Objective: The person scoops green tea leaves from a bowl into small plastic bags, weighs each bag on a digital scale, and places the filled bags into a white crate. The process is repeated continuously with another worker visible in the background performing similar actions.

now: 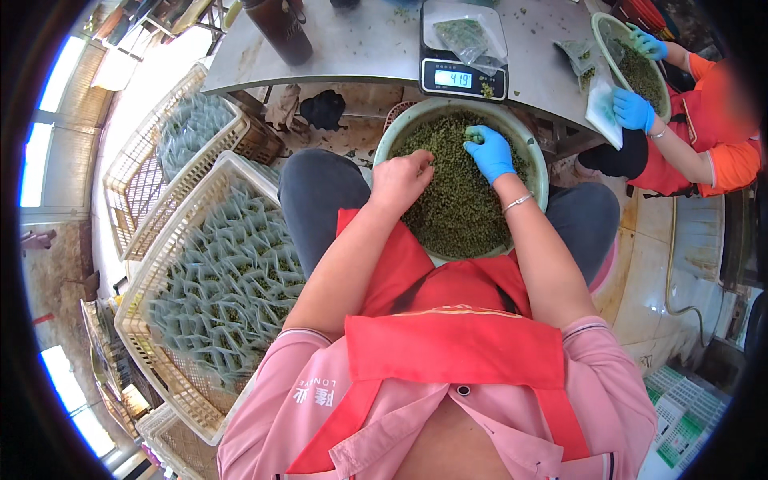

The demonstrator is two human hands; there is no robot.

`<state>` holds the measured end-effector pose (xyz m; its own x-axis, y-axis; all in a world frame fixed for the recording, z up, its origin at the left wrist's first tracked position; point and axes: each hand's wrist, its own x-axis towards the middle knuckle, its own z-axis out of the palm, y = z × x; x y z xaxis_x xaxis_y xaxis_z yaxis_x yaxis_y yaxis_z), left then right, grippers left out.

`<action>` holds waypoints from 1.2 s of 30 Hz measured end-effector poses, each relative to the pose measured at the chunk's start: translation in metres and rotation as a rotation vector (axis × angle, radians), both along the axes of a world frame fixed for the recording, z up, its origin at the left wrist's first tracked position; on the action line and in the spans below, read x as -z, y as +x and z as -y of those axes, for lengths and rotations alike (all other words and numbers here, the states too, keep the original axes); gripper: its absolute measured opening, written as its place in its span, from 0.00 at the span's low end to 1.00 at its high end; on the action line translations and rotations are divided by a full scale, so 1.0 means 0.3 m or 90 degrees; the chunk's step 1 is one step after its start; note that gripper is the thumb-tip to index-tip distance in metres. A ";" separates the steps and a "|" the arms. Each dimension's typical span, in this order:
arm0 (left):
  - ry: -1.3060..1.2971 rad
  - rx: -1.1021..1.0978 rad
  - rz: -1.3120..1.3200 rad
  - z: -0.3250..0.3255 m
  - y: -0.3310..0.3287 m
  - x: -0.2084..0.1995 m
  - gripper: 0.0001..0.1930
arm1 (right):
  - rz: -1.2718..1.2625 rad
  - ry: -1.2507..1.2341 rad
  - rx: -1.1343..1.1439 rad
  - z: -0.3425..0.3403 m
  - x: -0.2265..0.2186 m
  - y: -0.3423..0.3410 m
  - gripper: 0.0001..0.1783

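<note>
Between my knees stands a round pale-green tub (542,172) holding a heap of small green peppercorns (456,214). My left hand (403,181), bare, is over the left part of the heap. Its fingers are curled together, and what they pinch, if anything, is too small to make out. My right hand (490,155), in a blue glove, is above the right part of the heap, its fingertips closed on a few green peppercorns. Just beyond the tub, a digital scale (464,78) with a lit display sits at the table's edge, carrying a clear plastic bag (464,37) with green contents.
Left of me, a cream plastic crate (148,320) is packed with filled clear bags; another crate (128,192) stands behind it. A dark bottle (280,32) is on the metal table (360,48). At right, a co-worker's gloved hand (634,109) holds bags beside another tub (602,40).
</note>
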<state>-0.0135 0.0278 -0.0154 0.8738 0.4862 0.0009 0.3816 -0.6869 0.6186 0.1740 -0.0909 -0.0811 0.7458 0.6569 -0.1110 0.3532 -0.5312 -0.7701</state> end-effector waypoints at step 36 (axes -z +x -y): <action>-0.670 -0.142 0.146 0.009 0.037 -0.034 0.10 | -0.657 0.325 -0.046 0.031 -0.262 -0.216 0.07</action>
<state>-0.0025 0.0249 -0.0052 0.7980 0.4867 -0.3553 0.2325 0.2954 0.9267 0.1091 -0.1003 -0.0024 0.4134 0.8383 -0.3555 -0.5533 -0.0789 -0.8293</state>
